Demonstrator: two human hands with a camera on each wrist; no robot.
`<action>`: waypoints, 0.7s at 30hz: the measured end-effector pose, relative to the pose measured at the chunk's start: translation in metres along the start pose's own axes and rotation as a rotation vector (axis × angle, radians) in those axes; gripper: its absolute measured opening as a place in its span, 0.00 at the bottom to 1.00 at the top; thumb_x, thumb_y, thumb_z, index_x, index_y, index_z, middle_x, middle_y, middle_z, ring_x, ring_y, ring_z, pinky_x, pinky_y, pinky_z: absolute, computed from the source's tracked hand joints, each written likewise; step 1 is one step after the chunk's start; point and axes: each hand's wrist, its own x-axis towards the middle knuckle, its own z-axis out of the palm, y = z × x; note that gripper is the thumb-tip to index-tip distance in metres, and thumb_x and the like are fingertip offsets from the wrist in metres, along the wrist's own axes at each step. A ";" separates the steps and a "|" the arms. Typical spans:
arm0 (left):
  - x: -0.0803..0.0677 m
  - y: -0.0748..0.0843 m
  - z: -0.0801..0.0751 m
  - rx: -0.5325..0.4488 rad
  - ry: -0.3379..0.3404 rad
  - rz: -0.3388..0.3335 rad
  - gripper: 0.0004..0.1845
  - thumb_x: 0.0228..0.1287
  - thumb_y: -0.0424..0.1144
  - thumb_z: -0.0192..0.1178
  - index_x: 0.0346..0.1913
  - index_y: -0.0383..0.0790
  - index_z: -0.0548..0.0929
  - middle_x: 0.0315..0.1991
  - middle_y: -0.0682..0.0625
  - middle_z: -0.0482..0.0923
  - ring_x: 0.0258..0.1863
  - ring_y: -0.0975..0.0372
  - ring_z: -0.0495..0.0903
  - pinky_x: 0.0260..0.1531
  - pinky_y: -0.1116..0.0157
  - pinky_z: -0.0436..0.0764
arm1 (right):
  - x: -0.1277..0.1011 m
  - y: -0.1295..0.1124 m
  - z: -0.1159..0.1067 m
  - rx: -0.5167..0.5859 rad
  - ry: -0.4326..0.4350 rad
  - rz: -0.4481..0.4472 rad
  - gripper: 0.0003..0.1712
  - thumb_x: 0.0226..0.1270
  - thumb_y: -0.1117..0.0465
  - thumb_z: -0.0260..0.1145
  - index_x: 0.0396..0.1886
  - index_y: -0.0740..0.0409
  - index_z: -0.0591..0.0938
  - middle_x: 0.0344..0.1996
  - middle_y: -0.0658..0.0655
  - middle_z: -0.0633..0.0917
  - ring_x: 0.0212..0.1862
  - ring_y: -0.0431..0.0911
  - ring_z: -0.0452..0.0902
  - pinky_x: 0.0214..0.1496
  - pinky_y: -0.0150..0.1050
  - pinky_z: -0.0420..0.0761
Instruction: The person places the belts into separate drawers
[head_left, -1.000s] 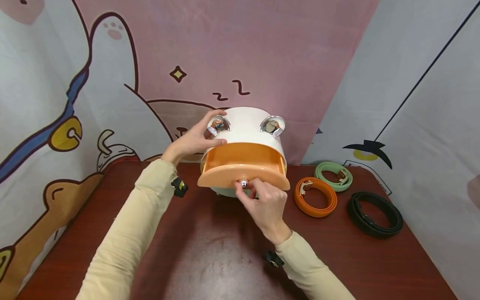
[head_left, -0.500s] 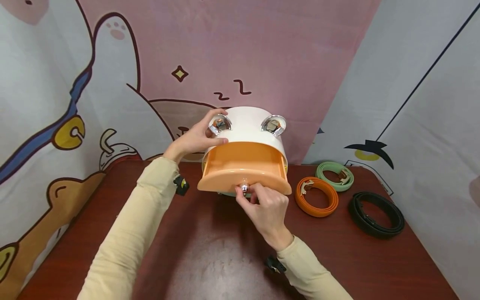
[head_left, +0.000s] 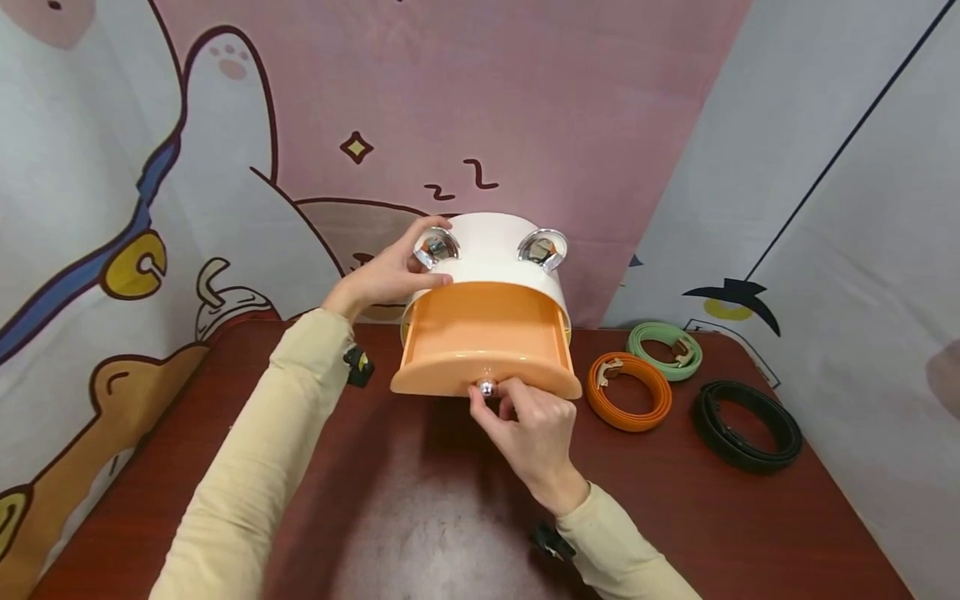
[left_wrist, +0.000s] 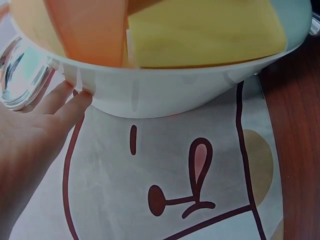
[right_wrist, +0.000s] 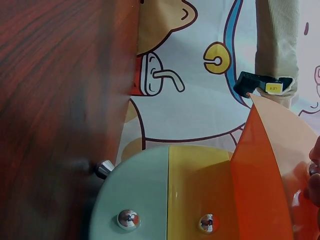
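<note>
A round white drawer box [head_left: 491, 242] with two shiny chrome ears stands at the back of the table. Its top orange drawer [head_left: 487, 317] is pulled well out, and no contents show inside it. My right hand [head_left: 532, 425] pinches the chrome knob [head_left: 486, 388] on this drawer's front between thumb and index finger. At the box's left ear, my left hand [head_left: 390, 271] holds the white casing, thumb along the front and fingers reaching behind the ear. Below the orange drawer, a yellow drawer [right_wrist: 200, 185] and a green drawer [right_wrist: 140, 185] sit closed, each with a chrome knob.
Right of the box on the brown table [head_left: 420, 517] lie three coiled belts: an orange belt [head_left: 657, 400], a green belt [head_left: 637, 337] and a black belt [head_left: 708, 425]. A cartoon-printed cloth [head_left: 525, 108] rises right behind the box.
The orange drawer has slid farther out toward me, with my right hand still on its knob. My left hand has kept its place on the casing. The belts lie as before.
</note>
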 end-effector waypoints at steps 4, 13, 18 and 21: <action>0.000 -0.001 -0.001 -0.011 -0.012 -0.005 0.41 0.63 0.38 0.66 0.72 0.57 0.53 0.63 0.41 0.62 0.34 0.51 0.81 0.37 0.58 0.77 | -0.001 -0.003 -0.003 0.005 0.007 -0.017 0.20 0.62 0.49 0.65 0.15 0.53 0.74 0.08 0.44 0.71 0.09 0.36 0.64 0.11 0.32 0.61; -0.001 0.000 -0.001 -0.015 -0.008 0.006 0.40 0.63 0.37 0.66 0.70 0.59 0.54 0.62 0.43 0.63 0.34 0.51 0.81 0.39 0.59 0.77 | -0.005 -0.009 -0.007 0.024 -0.020 -0.012 0.19 0.62 0.49 0.66 0.16 0.52 0.75 0.08 0.43 0.72 0.09 0.36 0.64 0.11 0.30 0.60; 0.000 -0.001 -0.001 -0.012 -0.010 0.016 0.39 0.63 0.37 0.65 0.71 0.57 0.54 0.64 0.43 0.61 0.33 0.51 0.81 0.38 0.59 0.77 | -0.007 -0.012 -0.009 0.015 -0.028 -0.006 0.20 0.62 0.48 0.67 0.16 0.53 0.77 0.08 0.43 0.72 0.09 0.36 0.64 0.11 0.30 0.61; 0.000 -0.001 0.000 -0.010 -0.011 0.019 0.39 0.64 0.36 0.65 0.70 0.57 0.54 0.65 0.43 0.60 0.33 0.51 0.81 0.37 0.59 0.77 | -0.008 -0.012 -0.010 0.012 -0.027 -0.005 0.19 0.62 0.49 0.67 0.16 0.52 0.77 0.08 0.43 0.72 0.10 0.36 0.64 0.11 0.30 0.61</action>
